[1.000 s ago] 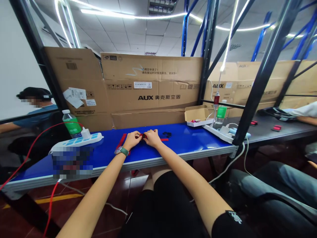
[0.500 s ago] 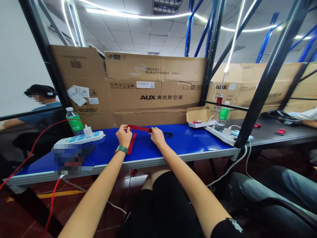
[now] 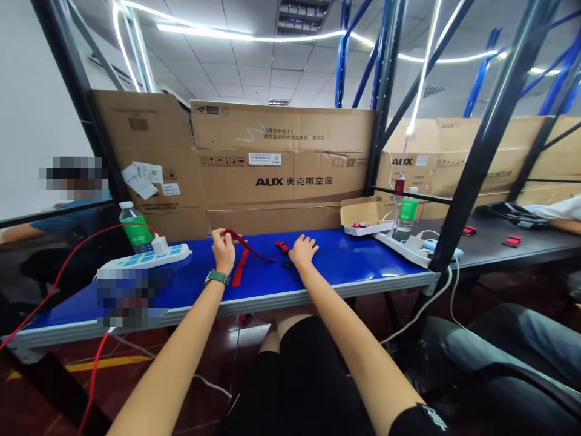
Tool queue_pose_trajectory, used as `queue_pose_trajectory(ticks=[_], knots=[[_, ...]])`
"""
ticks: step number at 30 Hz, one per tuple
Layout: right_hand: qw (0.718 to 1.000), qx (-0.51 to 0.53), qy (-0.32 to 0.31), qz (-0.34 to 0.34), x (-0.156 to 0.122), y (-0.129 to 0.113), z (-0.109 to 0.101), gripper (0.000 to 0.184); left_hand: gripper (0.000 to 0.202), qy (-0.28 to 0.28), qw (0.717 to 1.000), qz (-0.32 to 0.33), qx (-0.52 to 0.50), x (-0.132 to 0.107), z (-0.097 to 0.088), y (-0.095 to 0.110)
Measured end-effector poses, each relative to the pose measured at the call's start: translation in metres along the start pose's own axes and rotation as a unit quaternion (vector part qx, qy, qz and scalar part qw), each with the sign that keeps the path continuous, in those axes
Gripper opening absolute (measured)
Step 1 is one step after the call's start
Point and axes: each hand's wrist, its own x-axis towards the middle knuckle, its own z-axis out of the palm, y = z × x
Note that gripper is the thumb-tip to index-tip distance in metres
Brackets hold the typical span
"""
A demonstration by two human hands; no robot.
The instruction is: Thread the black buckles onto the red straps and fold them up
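Observation:
My left hand (image 3: 224,249), with a green watch band at its wrist, is closed on a red strap (image 3: 249,247). The strap's free end hangs off to the right, over the blue tabletop. Below that hand, another red strip (image 3: 240,269) lies on the table; whether it joins the held strap I cannot tell. My right hand (image 3: 304,249) rests low over the table, fingers apart, with no held thing showing. Just left of it are a small red-and-black piece (image 3: 282,246) and a small black part (image 3: 287,264). The right palm hides what is beneath it.
A white power strip (image 3: 149,257) and a green-labelled bottle (image 3: 135,227) stand at the left. An open small carton (image 3: 363,218) sits at the back right, near another power strip (image 3: 408,251). Cardboard (image 3: 290,163) walls the back. A person sits at each side.
My right hand has let go of the strap's right end and moved slightly right, its fingers spreading. The strap, stretched between both hands before, now droops from my left hand.

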Motion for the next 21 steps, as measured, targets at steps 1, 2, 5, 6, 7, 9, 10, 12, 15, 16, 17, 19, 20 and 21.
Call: queue_pose_trajectory(ticks=[1, 2, 5, 6, 7, 9, 10, 12, 15, 16, 17, 19, 20, 21], knots=[[1.0, 0.002, 0.0, -0.015, -0.001, -0.001, 0.0, 0.057, 0.02, -0.03, 0.999, -0.012, -0.025, 0.0, 0.002, 0.0], [0.999, 0.005, -0.001, -0.04, -0.002, -0.003, 0.0, 0.053, 0.022, -0.051, 0.997, -0.029, -0.051, 0.0, 0.004, -0.001], [0.989, 0.013, -0.027, -0.147, -0.005, -0.009, 0.0, 0.039, 0.03, -0.069, 0.983, -0.094, -0.143, 0.003, 0.007, -0.002], [0.984, 0.013, -0.043, -0.171, -0.006, -0.011, 0.0, 0.037, 0.032, -0.069, 0.977, -0.113, -0.167, 0.004, 0.007, -0.004], [0.981, 0.012, -0.059, -0.185, -0.007, -0.012, 0.001, 0.037, 0.032, -0.068, 0.973, -0.127, -0.178, 0.005, 0.007, -0.005], [0.978, 0.008, -0.082, -0.19, -0.007, -0.014, 0.002, 0.038, 0.03, -0.078, 0.975, -0.139, -0.155, 0.005, 0.006, -0.008], [0.978, 0.005, -0.09, -0.186, -0.007, -0.014, 0.003, 0.039, 0.028, -0.095, 0.979, -0.136, -0.115, 0.004, 0.006, -0.01], [0.979, 0.003, -0.097, -0.177, -0.006, -0.013, 0.002, 0.039, 0.023, -0.141, 0.984, -0.103, 0.011, 0.0, 0.007, -0.014], [0.982, 0.029, -0.095, -0.161, -0.002, -0.013, -0.002, 0.037, 0.023, -0.186, 0.961, -0.042, 0.199, -0.007, 0.011, -0.018], [0.982, 0.047, -0.09, -0.16, -0.001, -0.013, -0.003, 0.036, 0.025, -0.191, 0.953, -0.03, 0.233, -0.009, 0.012, -0.018], [0.982, 0.067, -0.083, -0.158, 0.0, -0.013, -0.004, 0.034, 0.027, -0.198, 0.947, -0.023, 0.251, -0.01, 0.012, -0.018], [0.98, 0.104, -0.06, -0.157, 0.003, -0.013, -0.004, 0.032, 0.027, -0.223, 0.939, -0.003, 0.262, -0.011, 0.012, -0.015], [0.979, 0.12, -0.046, -0.157, 0.004, -0.014, -0.005, 0.031, 0.025, -0.242, 0.934, 0.016, 0.264, -0.012, 0.012, -0.012], [0.978, 0.133, -0.031, -0.157, 0.005, -0.014, -0.004, 0.03, 0.024, -0.262, 0.926, 0.038, 0.268, -0.013, 0.011, -0.01]])
